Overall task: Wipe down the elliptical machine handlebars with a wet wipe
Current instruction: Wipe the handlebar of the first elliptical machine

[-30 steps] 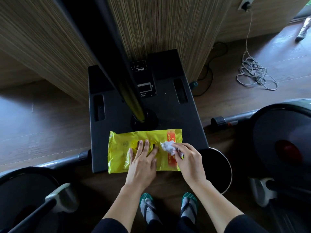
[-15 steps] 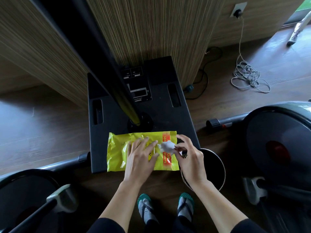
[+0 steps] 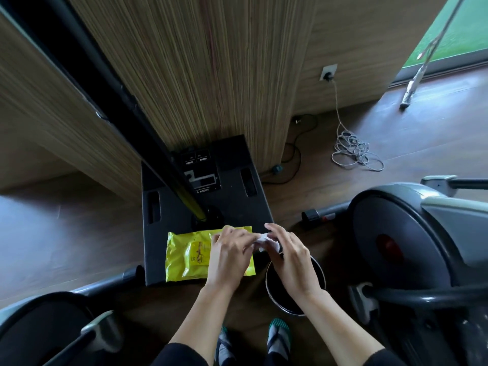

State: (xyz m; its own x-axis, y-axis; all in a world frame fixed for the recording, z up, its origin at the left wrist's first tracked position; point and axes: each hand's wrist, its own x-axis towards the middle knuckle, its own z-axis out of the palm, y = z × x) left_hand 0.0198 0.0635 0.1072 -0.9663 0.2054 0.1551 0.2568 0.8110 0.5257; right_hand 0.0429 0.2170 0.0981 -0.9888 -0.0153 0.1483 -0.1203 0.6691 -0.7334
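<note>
A home exercise room: one dark machine housing (image 3: 396,247) right of the right grip (image 3: 290,262), a second housing (image 3: 39,331) below-left of the left grip (image 3: 227,257), plank floor (image 3: 66,233), wood-panelled wall (image 3: 211,75) with socket (image 3: 328,73) beyond them, grass (image 3: 454,35) outside.

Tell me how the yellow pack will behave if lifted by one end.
Probably floppy: the pack is a creased film pouch, so it would likely sag. Its glossy skin may be slippery. Lying flat on the base, it should not roll.
</note>
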